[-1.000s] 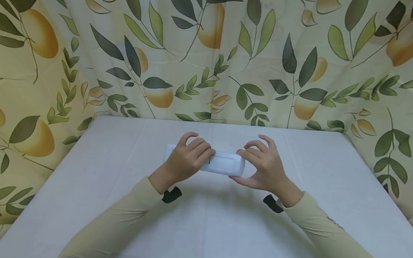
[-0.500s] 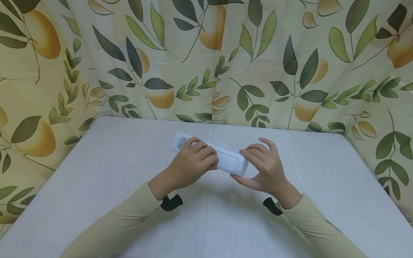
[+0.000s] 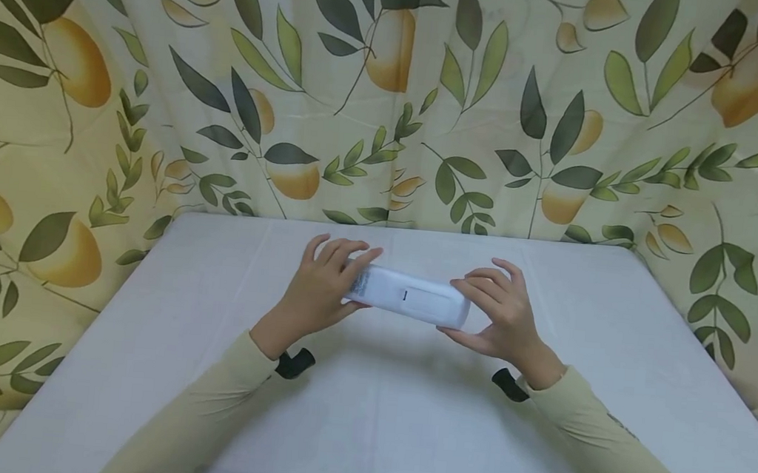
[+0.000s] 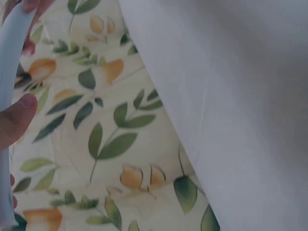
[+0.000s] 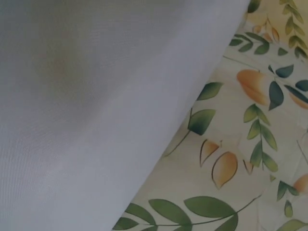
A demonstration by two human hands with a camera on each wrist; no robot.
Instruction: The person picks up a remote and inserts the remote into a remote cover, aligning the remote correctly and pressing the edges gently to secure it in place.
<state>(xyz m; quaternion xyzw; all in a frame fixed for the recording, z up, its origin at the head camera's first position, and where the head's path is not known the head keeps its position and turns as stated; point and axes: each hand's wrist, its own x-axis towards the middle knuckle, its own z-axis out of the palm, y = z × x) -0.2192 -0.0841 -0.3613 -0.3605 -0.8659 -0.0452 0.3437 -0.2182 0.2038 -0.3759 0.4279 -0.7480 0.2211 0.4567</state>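
A white remote control (image 3: 424,298) is held above the table, its back with a printed label and a battery cover turned toward the head camera. My left hand (image 3: 323,285) grips its labelled left end, thumb along the near edge and fingers at the far edge. At the other end, my right hand (image 3: 501,311) pinches the rounded tip between thumb and fingers. The left wrist view catches the remote control (image 4: 6,62) along its left border, with the left thumb (image 4: 20,118) against it. Neither hand nor remote control shows in the right wrist view.
A white cloth covers the table (image 3: 364,428). Behind it and at both sides hangs a curtain (image 3: 468,125) printed with leaves and orange fruit. Dark straps (image 3: 295,363) sit at both wrists.
The left hand has shifted from the remote control's middle to its labelled end, uncovering the battery cover's latch. The remote control and right hand have moved slightly right.
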